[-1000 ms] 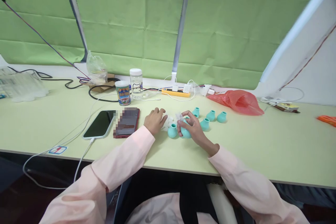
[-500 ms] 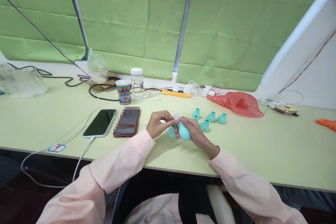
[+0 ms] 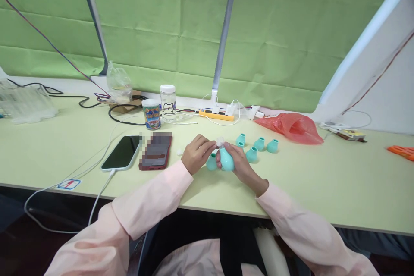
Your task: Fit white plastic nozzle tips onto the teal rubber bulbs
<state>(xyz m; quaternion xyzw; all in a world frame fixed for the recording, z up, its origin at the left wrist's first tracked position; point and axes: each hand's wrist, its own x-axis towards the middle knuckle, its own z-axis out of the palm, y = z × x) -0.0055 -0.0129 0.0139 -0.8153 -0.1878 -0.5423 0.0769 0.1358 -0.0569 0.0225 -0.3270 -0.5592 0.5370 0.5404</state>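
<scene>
While the left hand [image 3: 196,153] is pinching a small white cap [image 3: 220,141] at frame centre, the right hand [image 3: 237,161] is gripping a teal bulb [image 3: 226,160] above the counter [image 3: 323,181]; the cap risks slipping, the pinch being shallow.

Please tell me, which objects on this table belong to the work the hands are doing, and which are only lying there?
In use: teal rubber bulb in right hand; small white tip pinched by left hand; spare teal bulbs.

Lying about: phone, printed cup, jar, power strip, red plastic bag.
</scene>
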